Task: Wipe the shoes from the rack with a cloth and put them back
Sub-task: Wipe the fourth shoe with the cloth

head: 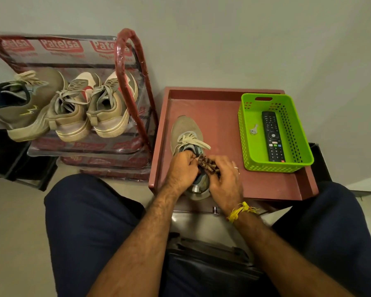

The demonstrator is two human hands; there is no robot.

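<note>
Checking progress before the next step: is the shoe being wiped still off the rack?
Yes, off. The shoe sits upright on the red tray, beside the rack, with both hands on it.

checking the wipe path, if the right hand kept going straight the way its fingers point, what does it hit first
The right hand points up-left, so it would likely meet the left hand on the shoe first; depth is hard to judge here.
</note>
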